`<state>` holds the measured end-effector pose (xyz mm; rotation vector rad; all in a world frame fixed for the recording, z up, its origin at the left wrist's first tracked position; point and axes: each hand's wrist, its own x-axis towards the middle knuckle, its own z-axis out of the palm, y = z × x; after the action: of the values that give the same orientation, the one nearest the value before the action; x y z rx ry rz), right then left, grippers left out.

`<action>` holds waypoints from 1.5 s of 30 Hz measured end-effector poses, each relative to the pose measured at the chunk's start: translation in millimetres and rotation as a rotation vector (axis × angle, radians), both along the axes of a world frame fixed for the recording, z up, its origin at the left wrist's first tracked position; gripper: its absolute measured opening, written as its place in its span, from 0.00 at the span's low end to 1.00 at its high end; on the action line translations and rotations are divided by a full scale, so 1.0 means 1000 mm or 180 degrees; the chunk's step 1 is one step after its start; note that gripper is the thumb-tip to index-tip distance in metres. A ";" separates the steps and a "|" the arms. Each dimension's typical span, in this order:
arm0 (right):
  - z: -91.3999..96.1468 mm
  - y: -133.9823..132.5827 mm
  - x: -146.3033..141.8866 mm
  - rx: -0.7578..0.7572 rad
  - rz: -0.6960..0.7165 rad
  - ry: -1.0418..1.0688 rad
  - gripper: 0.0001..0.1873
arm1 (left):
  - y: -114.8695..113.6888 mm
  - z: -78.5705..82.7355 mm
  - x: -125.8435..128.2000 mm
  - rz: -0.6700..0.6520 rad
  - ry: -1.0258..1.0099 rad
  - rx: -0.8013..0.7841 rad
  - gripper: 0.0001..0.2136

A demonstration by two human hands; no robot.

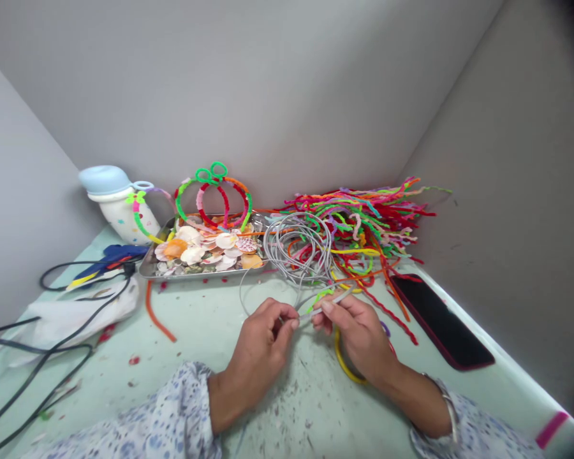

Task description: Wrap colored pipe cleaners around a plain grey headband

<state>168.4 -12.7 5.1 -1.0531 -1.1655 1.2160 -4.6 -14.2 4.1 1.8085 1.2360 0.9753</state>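
Head view: pinching grey wire [310, 314] in fingertip grip of left hand [259, 347] and right hand [361, 328], just above table [191, 366], probably close together for fine control. Just beyond: wire coil [294, 266], overlapping pipe cleaners [363, 220], likely for easy reach. Gathered in metal tray [210, 276], presumably against scattering: shells [191, 255]. Pale green underneath, flecked with scraps [134, 360]; plain grey walls [287, 95] around.

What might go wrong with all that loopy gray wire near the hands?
The thin gray wire coil has many loose, crossing loops, so it might tangle. Some fuzzy, multicoloured craft stems show right beside it and through its loops, so they might snag and get dragged along. The left hand and right hand pinch a slim gray strand with their fingertips, so it might slip from either grip.
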 end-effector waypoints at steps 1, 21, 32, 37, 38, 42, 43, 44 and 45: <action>0.000 0.000 0.000 0.0011 0.0009 0.0004 0.13 | 0.000 0.000 0.000 -0.0032 0.0029 0.0006 0.06; 0.002 -0.002 -0.001 0.0048 0.0023 -0.0072 0.13 | -0.001 -0.004 0.000 -0.0172 0.0052 -0.0135 0.08; 0.005 -0.003 -0.001 0.0162 0.0052 -0.0240 0.13 | -0.002 -0.008 -0.001 -0.0396 -0.0033 -0.0314 0.09; 0.002 -0.001 0.000 0.0138 -0.0063 -0.0195 0.13 | -0.001 -0.012 -0.001 -0.0412 -0.0468 -0.0626 0.09; 0.002 0.000 0.001 0.0149 -0.0085 -0.0192 0.13 | 0.000 -0.013 -0.001 -0.0413 -0.0561 -0.0702 0.09; 0.000 0.002 0.003 0.0155 -0.0109 -0.0214 0.14 | 0.001 -0.013 -0.001 -0.0337 -0.0782 -0.0853 0.12; -0.001 0.002 0.003 0.0147 -0.0107 -0.0210 0.14 | 0.001 -0.013 -0.001 -0.0317 -0.0801 -0.0865 0.12; -0.001 0.002 0.003 0.0142 -0.0102 -0.0201 0.14 | 0.001 -0.013 -0.001 -0.0303 -0.0814 -0.0878 0.12; -0.001 0.002 0.003 0.0135 -0.0098 -0.0186 0.14 | 0.001 -0.012 -0.001 -0.0300 -0.0827 -0.0901 0.12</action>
<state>171.0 -10.8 3.8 -1.0770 -1.2106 1.1386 -5.3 -12.9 -8.3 1.4567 1.0585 0.8997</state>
